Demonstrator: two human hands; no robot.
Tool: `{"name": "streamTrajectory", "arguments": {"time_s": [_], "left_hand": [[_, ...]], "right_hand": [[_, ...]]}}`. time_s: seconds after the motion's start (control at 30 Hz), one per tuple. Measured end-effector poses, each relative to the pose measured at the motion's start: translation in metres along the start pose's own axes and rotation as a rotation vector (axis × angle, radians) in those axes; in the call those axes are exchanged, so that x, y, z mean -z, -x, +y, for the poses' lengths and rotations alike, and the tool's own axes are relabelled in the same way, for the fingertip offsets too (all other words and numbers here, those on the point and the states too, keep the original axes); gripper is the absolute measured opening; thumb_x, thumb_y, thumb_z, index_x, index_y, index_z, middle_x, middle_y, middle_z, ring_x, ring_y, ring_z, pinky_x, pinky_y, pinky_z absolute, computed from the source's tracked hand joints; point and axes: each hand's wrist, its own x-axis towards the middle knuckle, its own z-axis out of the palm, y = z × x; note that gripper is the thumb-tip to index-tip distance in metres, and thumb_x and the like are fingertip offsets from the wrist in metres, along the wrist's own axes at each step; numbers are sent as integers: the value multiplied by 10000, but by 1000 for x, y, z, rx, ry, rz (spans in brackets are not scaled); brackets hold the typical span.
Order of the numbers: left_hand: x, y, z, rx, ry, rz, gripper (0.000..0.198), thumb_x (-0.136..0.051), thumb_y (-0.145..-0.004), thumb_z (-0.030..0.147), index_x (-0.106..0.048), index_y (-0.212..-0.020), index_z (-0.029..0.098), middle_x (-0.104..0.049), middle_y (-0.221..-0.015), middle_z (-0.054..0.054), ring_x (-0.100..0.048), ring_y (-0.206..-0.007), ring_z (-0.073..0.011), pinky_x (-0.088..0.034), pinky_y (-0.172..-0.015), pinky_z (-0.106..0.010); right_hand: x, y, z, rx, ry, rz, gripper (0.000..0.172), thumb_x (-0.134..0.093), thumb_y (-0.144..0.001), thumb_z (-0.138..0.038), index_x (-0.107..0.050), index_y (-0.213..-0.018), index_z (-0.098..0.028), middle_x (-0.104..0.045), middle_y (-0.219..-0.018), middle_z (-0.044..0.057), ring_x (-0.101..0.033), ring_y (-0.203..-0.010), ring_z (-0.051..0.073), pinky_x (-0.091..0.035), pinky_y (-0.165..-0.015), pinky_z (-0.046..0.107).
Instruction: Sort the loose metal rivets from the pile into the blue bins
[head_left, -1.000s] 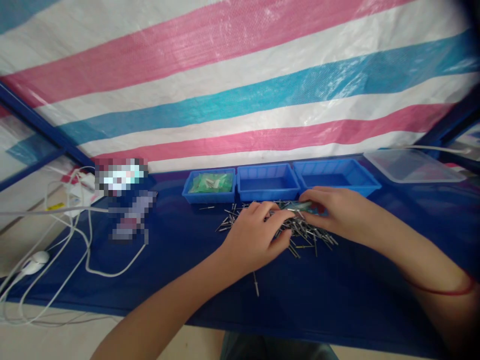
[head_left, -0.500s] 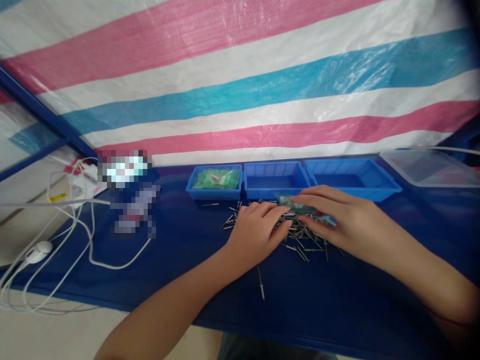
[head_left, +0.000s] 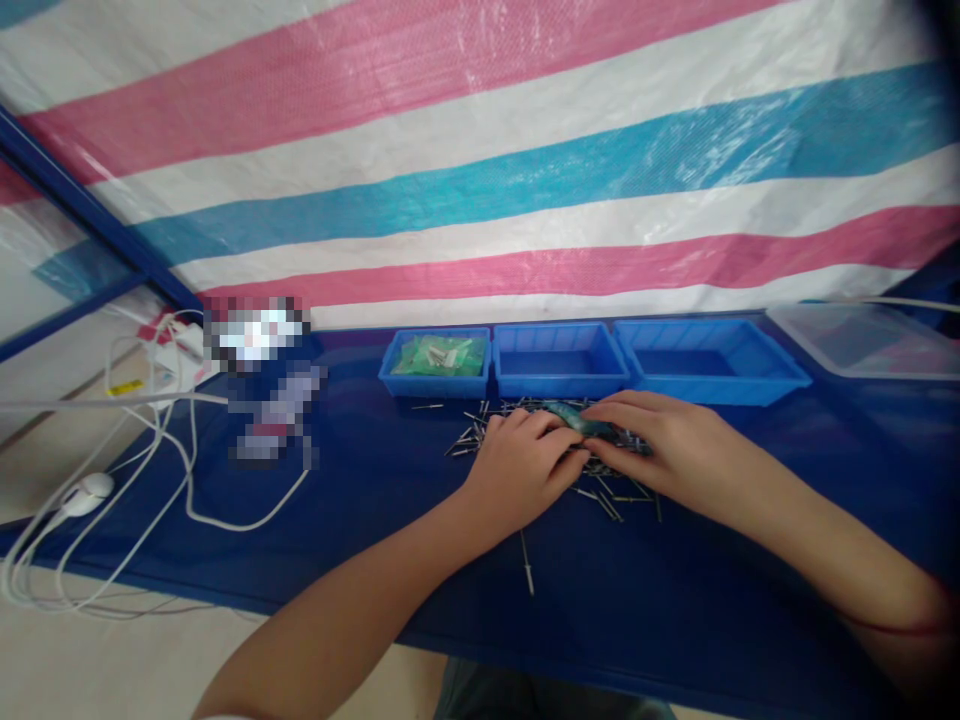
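Note:
A loose pile of thin metal rivets (head_left: 607, 497) lies on the dark blue table in front of the bins. My left hand (head_left: 525, 465) rests over the left part of the pile, fingers bent, its fingertips at a green plastic bag (head_left: 571, 418). From the right, my right hand (head_left: 660, 440) pinches the same bag between thumb and fingers. The two hands nearly meet over the pile and hide part of it. A single rivet (head_left: 528, 568) lies nearer the table's front edge.
Behind the pile stand a blue bin (head_left: 439, 385) holding green bags, a middle blue bin (head_left: 559, 383) and a right blue bin (head_left: 720, 385). A clear plastic lid (head_left: 870, 340) lies far right. White cables (head_left: 187, 480) and blurred items are at left.
The green bag is now bunched lower between my hands, and my right hand's fingers have moved closer to my left hand. The view has shifted slightly.

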Motion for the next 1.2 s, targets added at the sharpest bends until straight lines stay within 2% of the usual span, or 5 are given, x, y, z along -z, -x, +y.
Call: {"name": "streamTrajectory", "arguments": {"time_s": [0.2, 0.5, 0.7, 1.03, 1.2], "left_hand": [[4, 1, 1, 13, 50, 10, 247, -458, -955, 327, -619, -1112, 226, -646, -1141, -27, -570, -1007, -208, -413, -836, -347], [14, -2, -8, 115, 300, 267, 430, -504, -932, 369, -458, -1321, 191, -560, -1247, -106, -574, -1076, -210, -461, -935, -349], [19, -3, -9, 179, 539, 281, 206, -500, -939, 296, -670, -972, 184, -695, -912, -29, -616, -826, -154, -471, -800, -272], [14, -5, -10, 389, 928, 265, 234, -588, -859, 356, -696, -840, 150, -666, -810, -25, -555, -688, -121, -406, -600, -213], [16, -5, -10, 424, 997, 239, 283, -599, -853, 362, -728, -986, 149, -653, -740, -19, -486, -594, -93, -365, -553, -209]], "right_hand": [[1, 0, -2, 5, 70, 16, 236, -450, -934, -276, -669, -979, -199, -696, -1001, 84, -652, -914, 232, -520, -816, 391], [18, 0, -18, -6, 34, 381, 186, -484, -918, -244, -648, -979, -180, -718, -946, 82, -682, -851, 208, -532, -812, 335], [17, 2, -17, -170, -216, 326, 231, -555, -885, -334, -672, -1030, -199, -729, -959, 59, -686, -838, 198, -540, -731, 292], [16, -3, -14, -387, -689, 205, 203, -667, -796, -402, -696, -827, -203, -663, -703, 10, -580, -593, 123, -474, -545, 235], [11, -4, -13, -483, -889, 174, 271, -690, -764, -434, -688, -874, -185, -622, -607, -2, -519, -469, 96, -444, -439, 227]]}}
